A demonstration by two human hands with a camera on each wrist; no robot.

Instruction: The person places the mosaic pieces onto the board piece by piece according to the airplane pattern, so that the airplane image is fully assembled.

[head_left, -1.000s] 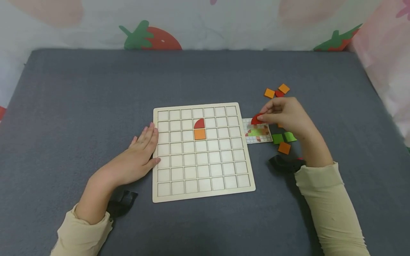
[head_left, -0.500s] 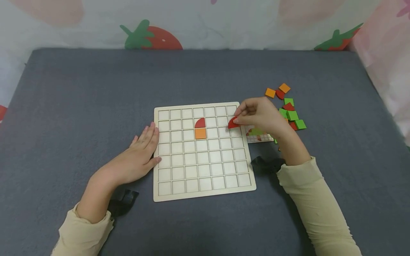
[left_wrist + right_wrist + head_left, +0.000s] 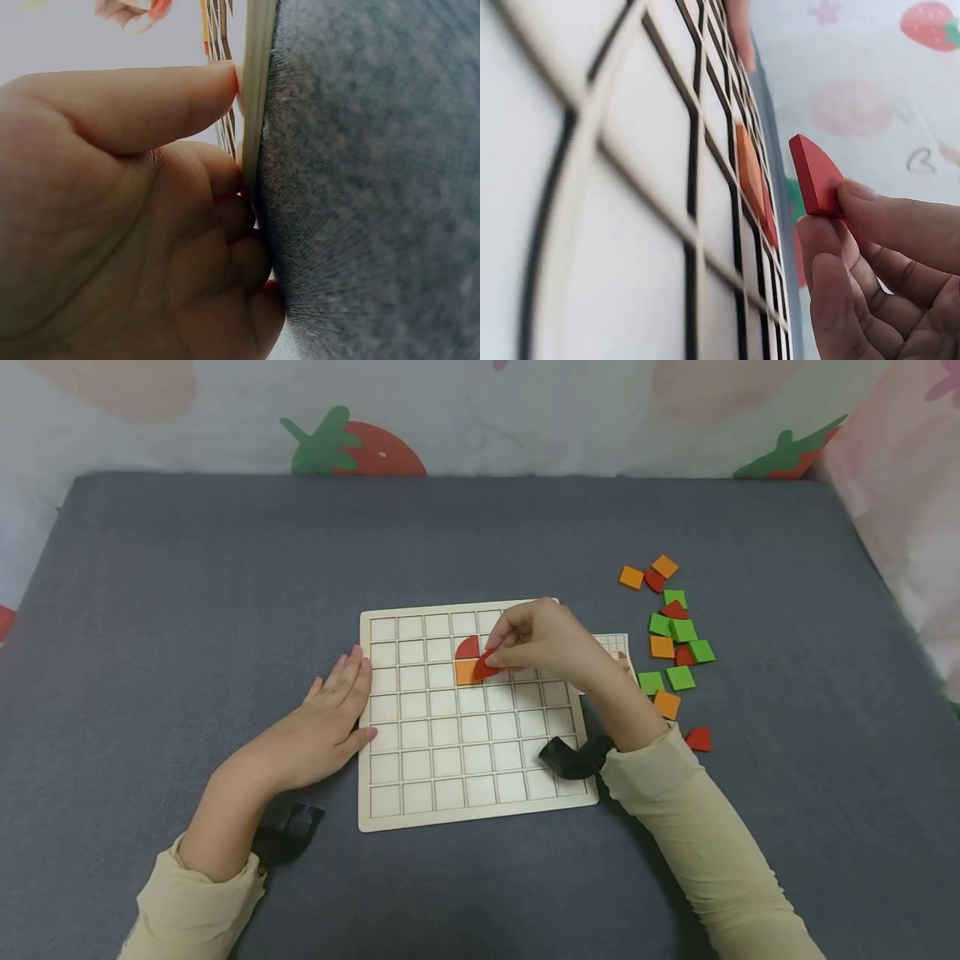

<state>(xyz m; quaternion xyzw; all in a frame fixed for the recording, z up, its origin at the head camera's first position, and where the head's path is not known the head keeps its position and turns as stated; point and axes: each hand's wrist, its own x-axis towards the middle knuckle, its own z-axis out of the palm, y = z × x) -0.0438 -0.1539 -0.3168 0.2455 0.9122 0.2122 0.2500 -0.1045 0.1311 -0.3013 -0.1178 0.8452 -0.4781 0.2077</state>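
Note:
My right hand (image 3: 543,639) pinches a red quarter-circle tile (image 3: 817,174) between thumb and fingers, above the wooden grid board (image 3: 446,772). In the right wrist view that tile is clear of the board's surface. On the board, an orange square tile (image 3: 464,672) lies in a cell, with another red quarter-circle tile (image 3: 467,647) in the cell just behind it. The held tile hides the orange tile's right edge in the head view. My left hand (image 3: 315,727) rests along the board's left edge, fingers straight, thumb tip at the rim (image 3: 255,90).
A printed pattern card (image 3: 617,647) sticks out at the board's right side, partly covered by my right hand. Right of it lie several loose tiles, among them green squares (image 3: 683,631), orange squares (image 3: 667,704) and red quarter-circles (image 3: 698,739). A patterned curtain (image 3: 562,427) hangs behind the table.
My right hand has carried the red quarter-circle tile leftward, from over the card to beside the orange tile. The loose tiles at the right are uncovered now. My left hand stays in place.

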